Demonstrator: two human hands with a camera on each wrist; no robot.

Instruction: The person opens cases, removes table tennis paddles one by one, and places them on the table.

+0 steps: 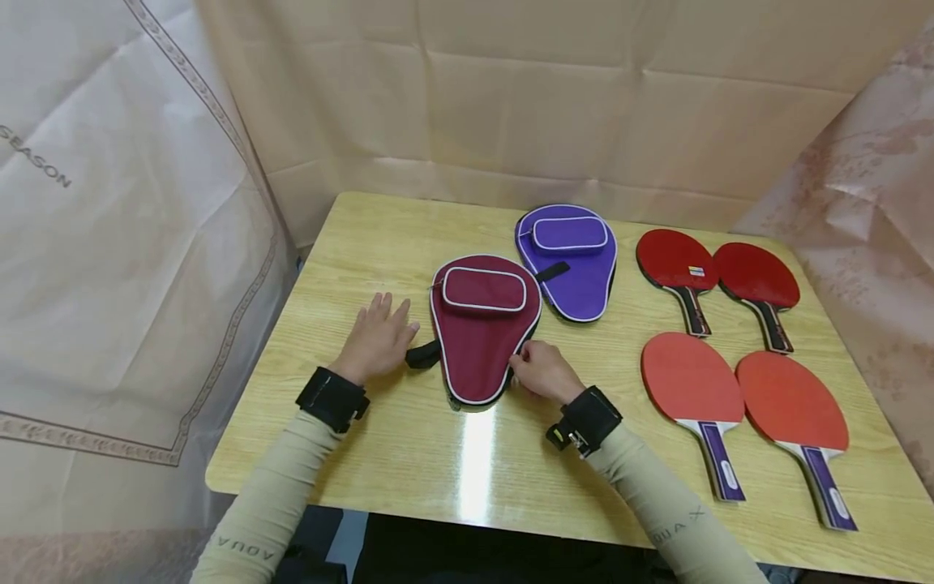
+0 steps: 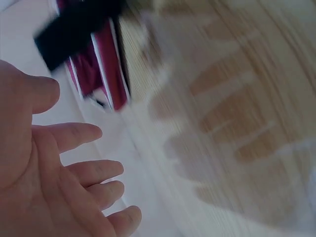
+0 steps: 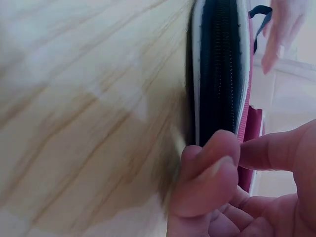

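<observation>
A dark red table tennis paddle case (image 1: 477,349) with white piping and a small front pocket lies flat, its narrow end toward me. My right hand (image 1: 546,371) pinches its right edge near the narrow end. In the right wrist view, the curled fingers (image 3: 212,182) sit on the case's black zipper (image 3: 224,64); they hide whatever part lies between them. Left of the case, my left hand (image 1: 375,337) is spread palm down, holding nothing. Its fingertips (image 2: 89,132) are apart from the case in the left wrist view. A black strap (image 1: 423,354) sticks out from the case beside that hand.
Behind the red case lies a purple paddle case (image 1: 584,280) with its own black strap. On the right, two red paddles with black handles (image 1: 674,264) lie farther back, and two lighter red paddles with purple handles (image 1: 693,377) lie nearer. A beige cloth (image 1: 525,105) hangs behind the table.
</observation>
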